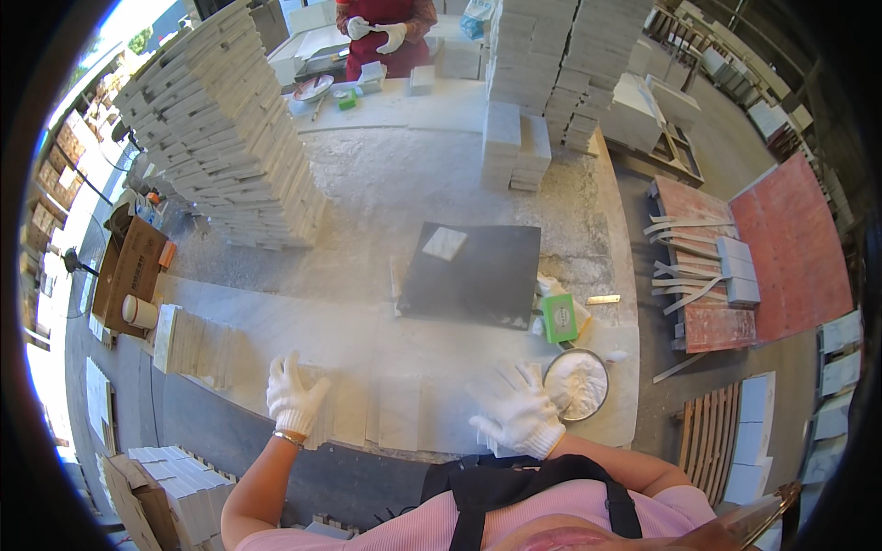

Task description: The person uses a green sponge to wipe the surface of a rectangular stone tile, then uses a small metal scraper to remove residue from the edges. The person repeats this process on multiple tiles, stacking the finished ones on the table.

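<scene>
My left hand [296, 397], in a white glove, rests at the near edge of the dusty table with its fingers apart. Pale stone tiles [400, 410] are lined up along that edge, beside and partly under it. My right hand [514, 410], also gloved, is spread flat, palm down, and holds nothing. A round bowl of white powder [577, 384] stands right next to it. Farther off lies a black mat [473, 289] with one small white tile [445, 243] near its far left corner. A green box [559, 319] sits at the mat's right side, by a whitish cloth.
Tall tile stacks rise at the far left [220, 129] and far right [570, 64]. A row of upright tiles [195, 347] stands at the left edge near a cardboard box [138, 271]. Across the table is a person in a red apron [381, 46]. A red cart [726, 275] is at right.
</scene>
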The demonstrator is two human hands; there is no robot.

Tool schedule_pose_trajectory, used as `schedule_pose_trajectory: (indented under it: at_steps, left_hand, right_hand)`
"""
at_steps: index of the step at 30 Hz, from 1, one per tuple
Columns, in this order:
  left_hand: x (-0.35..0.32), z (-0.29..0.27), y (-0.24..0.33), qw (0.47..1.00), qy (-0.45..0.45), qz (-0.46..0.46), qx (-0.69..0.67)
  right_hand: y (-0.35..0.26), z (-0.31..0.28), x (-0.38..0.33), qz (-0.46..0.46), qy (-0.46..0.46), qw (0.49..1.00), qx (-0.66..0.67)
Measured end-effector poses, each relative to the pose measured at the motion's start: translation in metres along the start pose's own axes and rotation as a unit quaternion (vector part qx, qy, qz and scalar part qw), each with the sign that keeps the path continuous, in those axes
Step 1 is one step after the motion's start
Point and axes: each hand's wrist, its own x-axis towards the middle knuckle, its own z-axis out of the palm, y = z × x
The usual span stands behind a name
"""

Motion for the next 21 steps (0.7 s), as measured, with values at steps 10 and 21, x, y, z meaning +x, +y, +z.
schedule_pose_trajectory:
  at_steps: [10, 21]
  left_hand:
    - [-0.0003, -0.004, 0.0037, 1.0, -0.006, -0.005, -0.008]
    - [-0.0006, -0.0072, 0.0076, 1.0, -0.009, -0.018, -0.009]
  right_hand:
    - [0.0005, 0.0015, -0.0001, 0.0, -0.004, 1.0, -0.007]
    - [0.0023, 0.0039, -0.0011, -0.004, -0.008, 1.0, -0.014]
